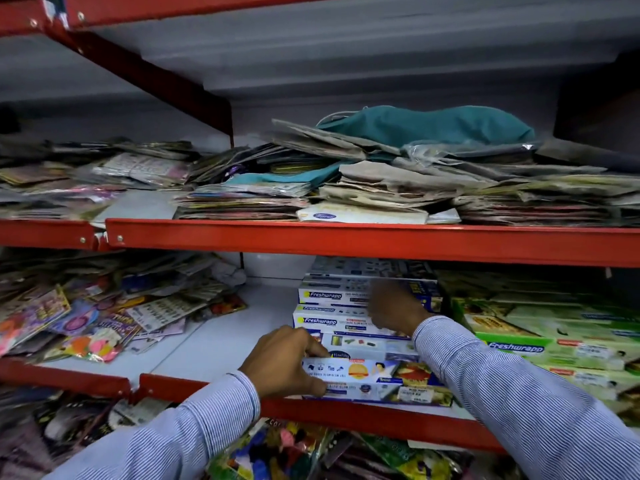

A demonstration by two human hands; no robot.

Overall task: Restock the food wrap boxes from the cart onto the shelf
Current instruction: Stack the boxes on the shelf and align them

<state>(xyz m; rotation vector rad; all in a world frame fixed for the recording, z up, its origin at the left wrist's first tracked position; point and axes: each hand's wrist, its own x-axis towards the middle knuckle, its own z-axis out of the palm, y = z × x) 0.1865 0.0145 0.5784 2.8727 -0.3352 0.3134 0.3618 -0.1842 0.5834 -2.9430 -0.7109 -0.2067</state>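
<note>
The right hand [393, 308] is blurred and covers the middle of the stacked Freshwrapp boxes [332, 308], so its grip cannot be told. The left hand [284, 362] hides the left end of the front box [377, 379] (small print unreadable). The green boxes [554, 344] run off the right edge.

Red metal shelving [346, 242] with white boards stands against a dim grey wall [311, 109].
</note>
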